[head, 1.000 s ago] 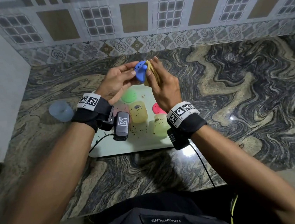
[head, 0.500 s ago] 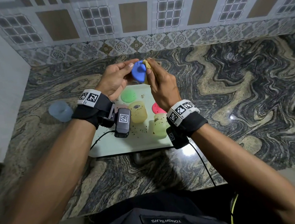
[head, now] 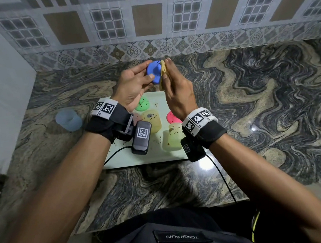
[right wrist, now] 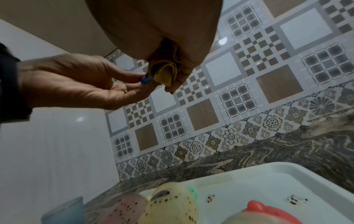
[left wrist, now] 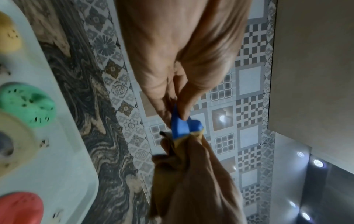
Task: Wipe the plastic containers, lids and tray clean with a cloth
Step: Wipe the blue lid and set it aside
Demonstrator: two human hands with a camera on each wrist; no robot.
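Below both hands, the marbled desk [head: 253,100] carries the pale tray [head: 155,156], still speckled around its yellow containers [head: 152,120] and the green lid [head: 142,104]. Left of the left hand [head: 133,86] stands a blue cup [head: 68,119]. That hand's grip pinches the blue lid [head: 155,73], turned slightly since a second ago, so wiping continues; the right hand [head: 178,93] presses the bunched yellow cloth [right wrist: 164,71] against it.
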